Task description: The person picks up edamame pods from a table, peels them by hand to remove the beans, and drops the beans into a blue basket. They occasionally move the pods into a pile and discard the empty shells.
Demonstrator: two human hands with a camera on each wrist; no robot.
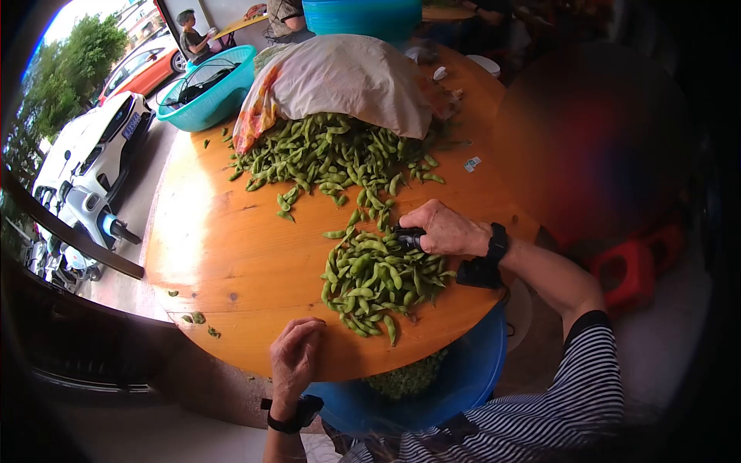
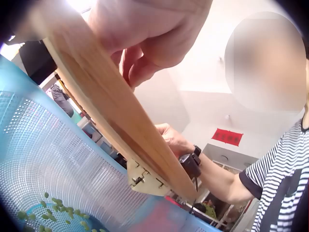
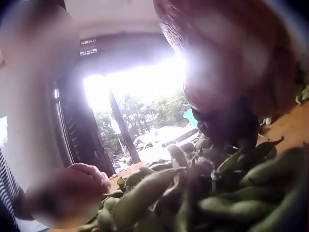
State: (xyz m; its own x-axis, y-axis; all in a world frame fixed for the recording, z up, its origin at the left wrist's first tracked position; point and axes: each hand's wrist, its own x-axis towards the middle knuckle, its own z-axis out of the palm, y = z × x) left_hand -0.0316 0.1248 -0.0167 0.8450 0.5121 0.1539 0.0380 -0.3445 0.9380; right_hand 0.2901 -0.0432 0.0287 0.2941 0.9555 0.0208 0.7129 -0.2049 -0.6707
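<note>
Green soybean pods (image 1: 363, 282) lie in a loose heap near the front of the round wooden table (image 1: 231, 262). My right hand (image 1: 448, 230) reaches down into the upper right side of this heap, with black material at its fingertips. In the right wrist view, the black material (image 3: 229, 126) sits right among the fuzzy pods (image 3: 145, 193); I cannot tell whether the fingers pinch a pod. My left hand (image 1: 295, 351) rests at the table's front edge, fingers loosely bent and holding nothing. The left wrist view shows its fingers (image 2: 145, 67) over the wooden rim.
A larger pod pile (image 1: 309, 154) lies farther back, partly under a pale cloth (image 1: 347, 77). Below the front edge stands a blue basket (image 1: 494, 363) with green beans (image 1: 409, 378) inside. A turquoise basket (image 1: 208, 108) stands at the back left, and a red stool (image 1: 629, 274) at the right.
</note>
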